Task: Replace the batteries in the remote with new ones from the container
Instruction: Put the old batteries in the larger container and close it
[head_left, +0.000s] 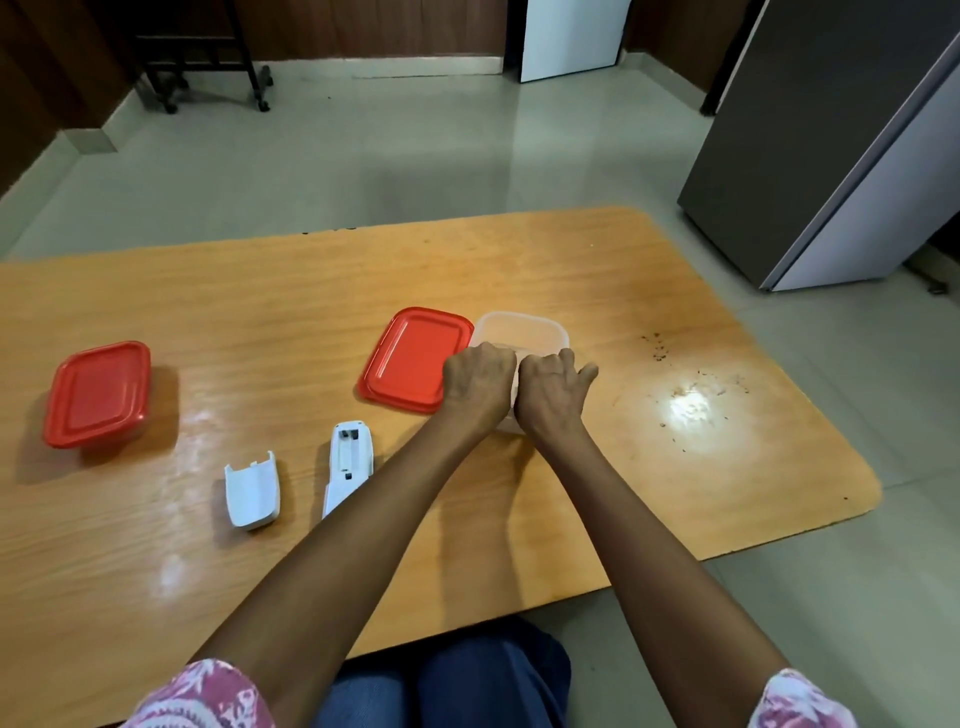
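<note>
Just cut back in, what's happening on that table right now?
A person has both hands, left hand and right hand, at the near edge of the open translucent plastic container; what they grip is hidden. Its red rectangular lid lies just left of it. The white remote lies back up with its battery bay open and apparently empty, and the white battery cover sits apart to its left. A second red-lidded container stands closed at far left.
</note>
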